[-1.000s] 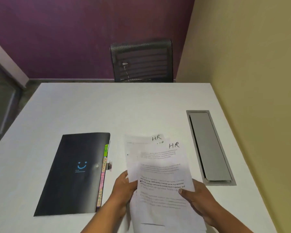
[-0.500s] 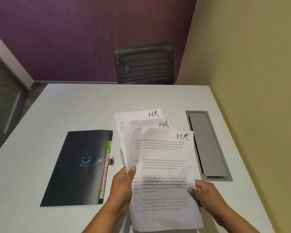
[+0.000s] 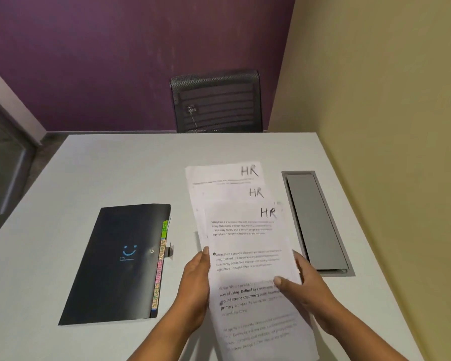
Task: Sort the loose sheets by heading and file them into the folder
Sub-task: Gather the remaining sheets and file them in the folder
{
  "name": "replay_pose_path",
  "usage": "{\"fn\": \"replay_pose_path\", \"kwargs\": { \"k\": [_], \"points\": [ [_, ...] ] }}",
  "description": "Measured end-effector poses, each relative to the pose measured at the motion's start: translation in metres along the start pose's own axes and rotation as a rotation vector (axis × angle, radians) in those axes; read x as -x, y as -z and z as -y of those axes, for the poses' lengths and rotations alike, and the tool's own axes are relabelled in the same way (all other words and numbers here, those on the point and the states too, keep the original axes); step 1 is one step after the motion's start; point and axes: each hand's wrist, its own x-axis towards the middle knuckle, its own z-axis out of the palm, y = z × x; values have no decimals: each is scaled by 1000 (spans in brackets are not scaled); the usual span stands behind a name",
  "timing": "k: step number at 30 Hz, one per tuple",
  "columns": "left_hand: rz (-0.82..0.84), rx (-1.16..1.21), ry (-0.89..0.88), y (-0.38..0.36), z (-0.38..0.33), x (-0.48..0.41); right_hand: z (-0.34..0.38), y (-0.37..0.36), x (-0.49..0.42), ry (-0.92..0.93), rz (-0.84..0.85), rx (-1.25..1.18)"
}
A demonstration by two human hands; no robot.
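Observation:
Three white printed sheets [image 3: 245, 246], each marked "HR" by hand at the top right, are fanned so every heading shows. My left hand [image 3: 195, 282] grips their left edge. My right hand [image 3: 302, 287] holds the right edge with its thumb on the top sheet. The stack is raised a little over the white table [image 3: 115, 165]. To the left lies a shut black folder [image 3: 115, 264] with a blue smile logo; coloured labelled tabs stick out along its right side.
A grey cable hatch [image 3: 315, 222] is set into the table right of the sheets. A black mesh chair [image 3: 216, 100] stands at the far edge against a purple wall. A beige wall runs close along the table's right side.
The sheets spread from a loose bunch into a fan with three headings visible. My right hand shifted from the lower right corner up along the right edge, thumb now on the top sheet.

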Motion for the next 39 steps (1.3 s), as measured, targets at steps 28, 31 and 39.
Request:
{"fn": "replay_pose_path", "kwargs": {
  "k": [28,31,39],
  "points": [
    [-77,-178,-251,0,-29,-14,54,1,-14,181,-274,18],
    [-69,-128,-249,-5,-27,-16,53,-6,-17,173,-271,-5],
    [-100,-73,-439,-15,-34,-14,61,-17,-25,312,-349,-60]
  ]
}}
